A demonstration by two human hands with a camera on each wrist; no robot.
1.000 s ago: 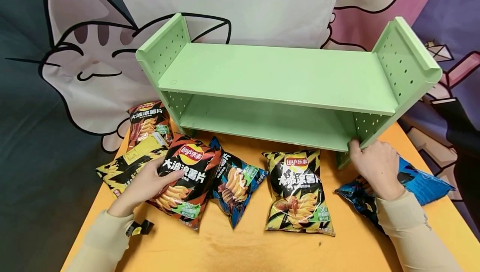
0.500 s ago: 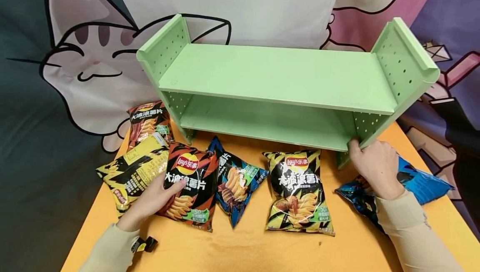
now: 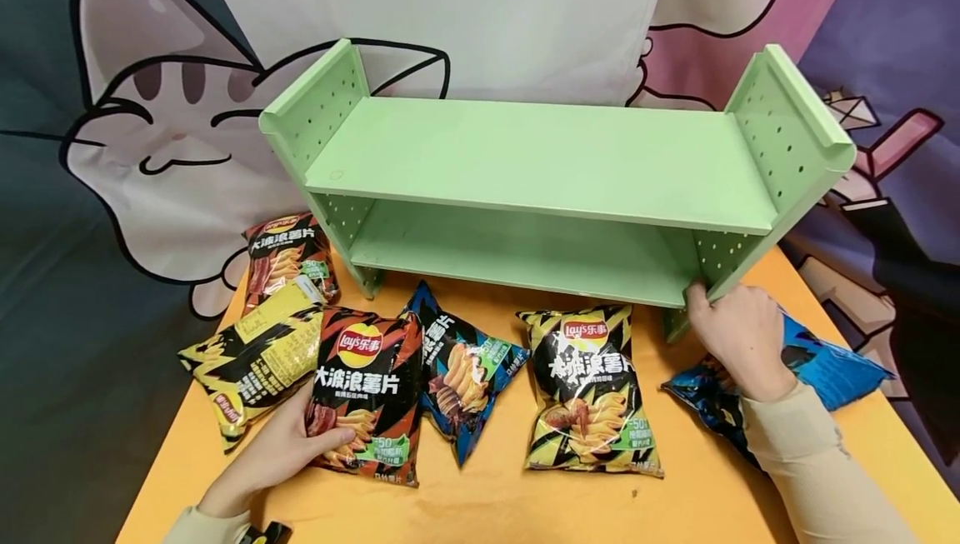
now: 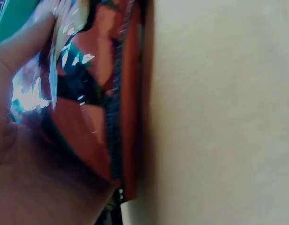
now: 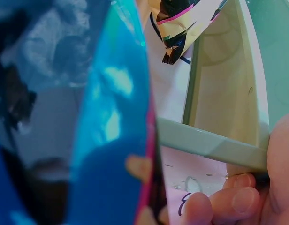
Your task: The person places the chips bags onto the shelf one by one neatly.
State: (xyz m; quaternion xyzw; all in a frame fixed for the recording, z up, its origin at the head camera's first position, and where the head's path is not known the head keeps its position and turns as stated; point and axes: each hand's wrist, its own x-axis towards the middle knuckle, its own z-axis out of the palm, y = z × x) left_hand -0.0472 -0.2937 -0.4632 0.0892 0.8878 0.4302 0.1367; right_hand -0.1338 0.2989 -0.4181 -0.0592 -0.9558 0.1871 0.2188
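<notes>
My left hand [image 3: 279, 447] holds a red-and-black bag of potato chips [image 3: 367, 402] by its lower left side, thumb across the front. Close up in the left wrist view, the shiny bag [image 4: 83, 112] lies between thumb and palm. My right hand [image 3: 738, 340] grips the lower right corner of a green two-tier shelf [image 3: 525, 161]. Its fingers [image 5: 229, 201] curl in beneath the shelf's edge in the right wrist view. Partly under the right forearm lies a blue chip bag [image 3: 828, 369].
Behind the red bag lie a yellow bag turned face down [image 3: 262, 352] and another red bag [image 3: 288, 257]. A blue bag [image 3: 461, 373] and a yellow-and-black bag [image 3: 588, 394] lie before the shelf on the orange table [image 3: 480, 511]. A printed cloth [image 3: 487, 11] hangs behind.
My left hand has drawn the red bag toward the table's near side, and the bag now stands straighter in view. My right hand keeps its grip on the shelf corner. The head view has shifted slightly.
</notes>
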